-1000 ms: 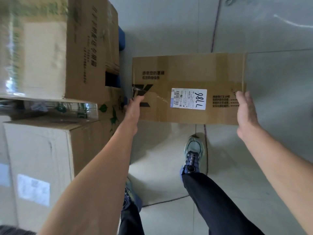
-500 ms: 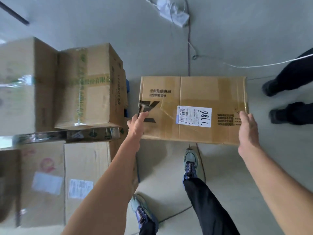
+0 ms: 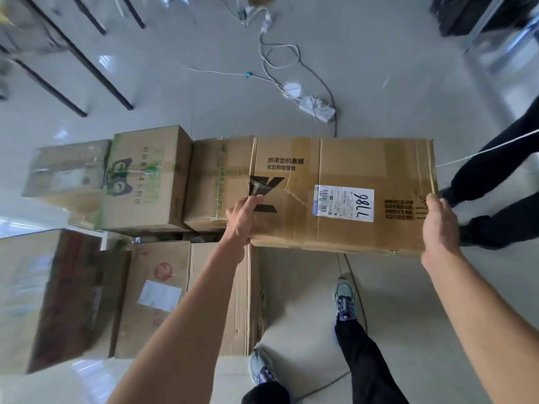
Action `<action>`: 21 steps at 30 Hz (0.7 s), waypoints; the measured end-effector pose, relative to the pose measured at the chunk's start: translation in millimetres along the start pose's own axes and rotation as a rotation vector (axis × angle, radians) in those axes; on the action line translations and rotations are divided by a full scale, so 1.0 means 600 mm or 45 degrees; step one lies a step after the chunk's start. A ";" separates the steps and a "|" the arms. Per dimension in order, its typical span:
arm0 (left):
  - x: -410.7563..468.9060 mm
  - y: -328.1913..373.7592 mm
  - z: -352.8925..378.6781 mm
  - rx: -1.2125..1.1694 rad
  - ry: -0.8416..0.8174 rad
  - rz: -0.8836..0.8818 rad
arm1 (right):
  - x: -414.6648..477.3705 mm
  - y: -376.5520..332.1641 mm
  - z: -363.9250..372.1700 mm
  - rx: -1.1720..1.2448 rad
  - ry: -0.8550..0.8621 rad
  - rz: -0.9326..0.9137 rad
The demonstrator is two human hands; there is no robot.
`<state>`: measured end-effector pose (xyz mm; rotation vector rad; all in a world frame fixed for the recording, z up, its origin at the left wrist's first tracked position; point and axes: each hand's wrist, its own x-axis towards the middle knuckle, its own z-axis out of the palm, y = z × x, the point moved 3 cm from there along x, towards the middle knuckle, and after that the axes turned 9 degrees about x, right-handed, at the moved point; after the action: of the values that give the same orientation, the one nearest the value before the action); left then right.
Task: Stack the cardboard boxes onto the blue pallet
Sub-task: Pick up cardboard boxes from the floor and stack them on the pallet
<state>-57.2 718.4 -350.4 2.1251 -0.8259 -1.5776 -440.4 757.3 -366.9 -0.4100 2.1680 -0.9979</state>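
I hold a long flat cardboard box (image 3: 344,170) with a white shipping label and black print, level in front of me above the floor. My left hand (image 3: 243,215) grips its left end near a torn black logo. My right hand (image 3: 440,223) clamps its right end. To the left stands a stack of cardboard boxes (image 3: 145,182), some with green tape, with larger boxes (image 3: 180,298) nearer me. The held box's left end overlaps the stack's right side in the picture. The blue pallet is hidden under the stack.
Another person's dark-trousered legs (image 3: 495,182) stand right beside the held box's right end. A white power strip (image 3: 316,110) and cables lie on the grey floor ahead. Black table legs (image 3: 96,71) are at the far left. My own feet (image 3: 345,298) are below.
The view has tilted up and I have carried the box higher and towards the stack; more of the stack's tops and the far floor show now. Both hands keep their grip.
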 end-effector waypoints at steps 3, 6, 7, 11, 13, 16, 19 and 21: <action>-0.050 -0.020 -0.099 -0.019 0.009 0.044 | -0.096 -0.016 0.020 0.018 -0.010 -0.011; -0.087 -0.054 -0.203 -0.020 0.044 0.055 | -0.192 -0.016 0.053 0.073 -0.053 -0.033; -0.098 -0.068 -0.236 -0.024 0.063 0.049 | -0.221 -0.014 0.066 0.084 -0.084 -0.041; -0.144 -0.128 -0.354 -0.063 0.187 -0.006 | -0.328 -0.008 0.121 0.052 -0.190 -0.095; -0.163 -0.160 -0.401 -0.067 0.250 -0.029 | -0.372 -0.006 0.143 0.032 -0.245 -0.144; -0.188 -0.207 -0.454 -0.076 0.303 -0.066 | -0.422 0.001 0.176 0.034 -0.338 -0.174; -0.207 -0.264 -0.497 -0.103 0.339 -0.110 | -0.466 0.015 0.205 -0.001 -0.432 -0.179; -0.210 -0.302 -0.527 -0.132 0.358 -0.130 | -0.499 0.031 0.228 0.008 -0.478 -0.175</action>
<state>260.2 921.8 -270.1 2.2743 -0.5398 -1.2944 -132.5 857.1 -303.0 -0.6925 1.8170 -0.9169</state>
